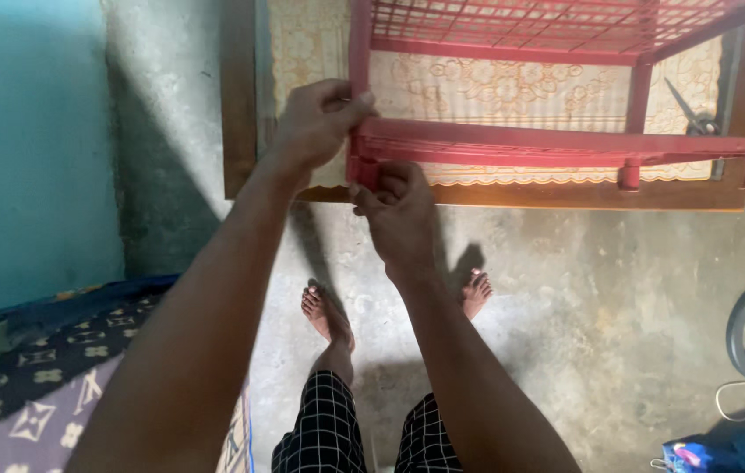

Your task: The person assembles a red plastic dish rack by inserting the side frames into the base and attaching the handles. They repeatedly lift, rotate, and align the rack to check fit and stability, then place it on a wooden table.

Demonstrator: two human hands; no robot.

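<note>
While both hands (363, 166) closed, gripping red rack (556, 144) corner.

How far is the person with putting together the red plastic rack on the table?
Looks done: the red rack stands on the table with two tiers joined by posts. In hand: the left hand grips the near-left corner post, and the right hand pinches the joint below the lower shelf. Left: that corner looks unseated; further tiers cannot be judged.

A red plastic lattice rack (556, 144) stands upright on a wooden table.
</note>
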